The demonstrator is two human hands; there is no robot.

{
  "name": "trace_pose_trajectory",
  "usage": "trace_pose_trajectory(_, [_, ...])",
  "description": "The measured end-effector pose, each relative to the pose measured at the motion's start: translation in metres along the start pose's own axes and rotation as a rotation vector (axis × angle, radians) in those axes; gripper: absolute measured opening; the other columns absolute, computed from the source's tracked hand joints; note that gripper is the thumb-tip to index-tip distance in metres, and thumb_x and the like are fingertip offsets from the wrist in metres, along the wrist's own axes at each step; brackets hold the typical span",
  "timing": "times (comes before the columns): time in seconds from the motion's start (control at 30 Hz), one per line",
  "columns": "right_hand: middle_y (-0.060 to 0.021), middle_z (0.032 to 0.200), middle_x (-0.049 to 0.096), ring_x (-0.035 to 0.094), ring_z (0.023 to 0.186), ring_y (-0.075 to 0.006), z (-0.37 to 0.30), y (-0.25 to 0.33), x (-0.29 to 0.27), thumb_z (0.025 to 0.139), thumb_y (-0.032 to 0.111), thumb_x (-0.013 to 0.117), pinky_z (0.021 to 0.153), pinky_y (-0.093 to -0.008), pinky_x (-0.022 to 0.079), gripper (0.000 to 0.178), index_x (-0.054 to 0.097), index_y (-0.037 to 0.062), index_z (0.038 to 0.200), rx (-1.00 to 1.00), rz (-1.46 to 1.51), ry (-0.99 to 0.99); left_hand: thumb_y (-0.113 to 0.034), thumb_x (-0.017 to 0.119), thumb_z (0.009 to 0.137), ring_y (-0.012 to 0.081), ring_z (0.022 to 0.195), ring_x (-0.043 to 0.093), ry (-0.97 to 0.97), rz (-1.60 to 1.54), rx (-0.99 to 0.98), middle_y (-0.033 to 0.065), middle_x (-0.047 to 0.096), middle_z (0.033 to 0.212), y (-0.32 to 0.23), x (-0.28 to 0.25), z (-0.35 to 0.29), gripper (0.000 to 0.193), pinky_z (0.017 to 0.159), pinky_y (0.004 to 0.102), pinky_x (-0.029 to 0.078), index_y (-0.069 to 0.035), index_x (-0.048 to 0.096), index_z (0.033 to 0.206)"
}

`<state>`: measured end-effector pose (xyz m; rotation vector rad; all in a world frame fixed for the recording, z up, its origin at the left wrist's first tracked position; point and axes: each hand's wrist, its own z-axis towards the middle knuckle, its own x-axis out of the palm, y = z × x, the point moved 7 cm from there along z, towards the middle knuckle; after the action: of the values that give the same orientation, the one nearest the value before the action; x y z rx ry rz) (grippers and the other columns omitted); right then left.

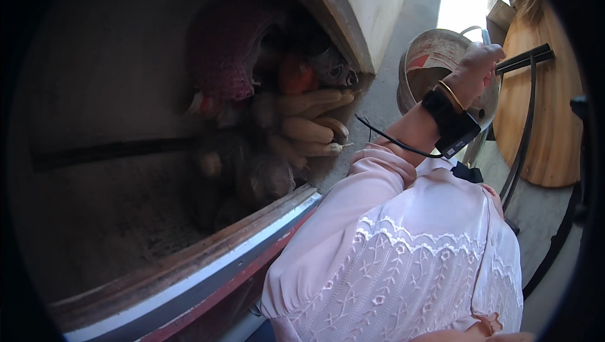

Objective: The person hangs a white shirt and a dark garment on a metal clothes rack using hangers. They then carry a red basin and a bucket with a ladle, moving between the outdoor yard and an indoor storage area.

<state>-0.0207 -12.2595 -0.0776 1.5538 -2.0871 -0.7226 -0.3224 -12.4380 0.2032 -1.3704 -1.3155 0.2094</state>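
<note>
My left hand, with a black band and a small black box at the wrist, reaches to the upper right. Its fingers are closed at the wire handle of a worn, pale bucket. The bucket's mouth shows beside my wrist, and its inside looks stained, with a red patch. Just past my knuckles runs a black metal bar. At the right edge of my pink blouse there is a small patch of skin. It may be my right hand, but its fingers are hidden.
Left lies a dark recess holding several long tan squashes, a red-orange object, a pink textured bag and clear plastic bags. A ledge borders it. A pale panel stands behind; a round wooden board leans right.
</note>
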Motion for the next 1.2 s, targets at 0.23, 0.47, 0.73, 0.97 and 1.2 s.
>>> trace_pose_trajectory(0.23, [-0.0009,0.091,0.06,0.055,0.075,-0.0099,0.161,0.148,0.033,0.081,0.018,0.058,0.065,-0.0239,0.044,0.027,0.057,0.0064,0.105,0.109,-0.043,0.262,-0.018,0.061,0.074,0.0063,0.047,0.037,0.017,-0.022,0.013,-0.0003,0.042,0.06,-0.096,-0.015,0.217,0.017,0.041,0.0211,0.031,-0.009,0.047,0.077])
trace_pose_trajectory(0.47, [-0.0017,0.094,0.061,0.055,0.079,-0.0104,0.258,0.399,0.022,0.083,0.017,0.059,0.071,-0.0234,0.044,0.024,0.059,0.0045,0.103,-0.028,-0.308,0.513,-0.018,0.058,0.076,0.0062,0.045,0.036,0.062,-0.037,-0.089,-0.0024,0.041,0.058,-0.215,0.022,0.434,0.016,0.04,0.0199,0.028,-0.008,0.045,0.078])
trace_pose_trajectory(0.73, [-0.0034,0.088,0.064,0.057,0.072,-0.013,0.371,0.558,-0.045,0.075,0.031,0.066,0.066,-0.0267,0.045,0.031,0.065,0.0027,0.089,0.241,0.066,-0.086,-0.019,0.056,0.076,0.0068,0.05,0.036,0.115,-0.119,-0.011,-0.0009,0.04,0.061,-0.37,0.008,0.66,0.016,0.044,0.0206,0.03,-0.006,0.047,0.08])
trace_pose_trajectory(0.97, [-0.0027,0.092,0.062,0.057,0.074,-0.0123,0.526,0.756,-0.004,0.084,0.029,0.056,0.068,-0.0253,0.045,0.031,0.062,0.0028,0.099,0.142,0.234,0.2,-0.019,0.055,0.077,0.0064,0.05,0.035,0.171,-0.084,0.002,-0.0007,0.04,0.063,-0.542,-0.009,0.87,0.017,0.045,0.0199,0.029,-0.006,0.046,0.08])
trace_pose_trajectory(1.2, [-0.0003,0.086,0.062,0.057,0.073,-0.0113,0.629,0.975,-0.018,0.08,0.025,0.06,0.068,-0.0241,0.045,0.025,0.063,0.0069,0.096,0.043,0.335,0.05,-0.019,0.055,0.078,0.0058,0.047,0.034,0.241,-0.076,0.012,-0.0025,0.04,0.059,-0.674,-0.009,1.123,0.013,0.043,0.02,0.026,-0.008,0.048,0.08])
